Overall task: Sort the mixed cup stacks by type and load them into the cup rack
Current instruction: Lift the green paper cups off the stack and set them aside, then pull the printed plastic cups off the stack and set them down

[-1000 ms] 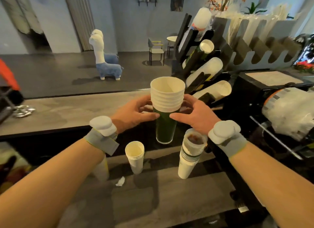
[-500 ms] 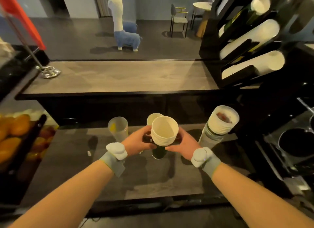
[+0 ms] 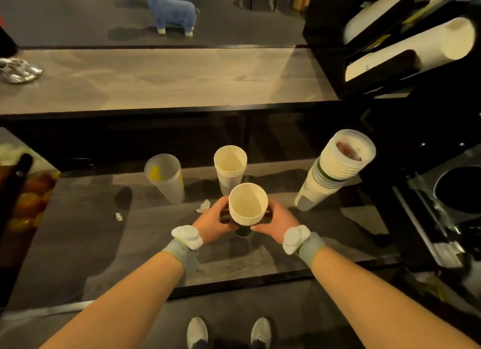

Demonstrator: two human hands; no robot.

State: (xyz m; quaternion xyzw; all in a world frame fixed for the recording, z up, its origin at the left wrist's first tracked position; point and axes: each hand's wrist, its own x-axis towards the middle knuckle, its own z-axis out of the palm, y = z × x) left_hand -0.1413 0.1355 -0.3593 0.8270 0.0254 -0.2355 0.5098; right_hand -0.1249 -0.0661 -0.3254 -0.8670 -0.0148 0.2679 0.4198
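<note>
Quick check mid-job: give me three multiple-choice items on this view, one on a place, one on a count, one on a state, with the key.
1. Where is the clear cup?
A. left of the white stack
B. in the rack
C. on the floor

2. How many cup groups stand on the counter apart from the held stack?
A. one
B. three
C. five

3. How is the held stack gripped?
A. left hand only
B. right hand only
C. both hands

Key: 1 A, it stands on the counter to that stack's left. 2 B, the clear cup, the white stack and the tall stack. 3 C, a hand clasps each side.
</note>
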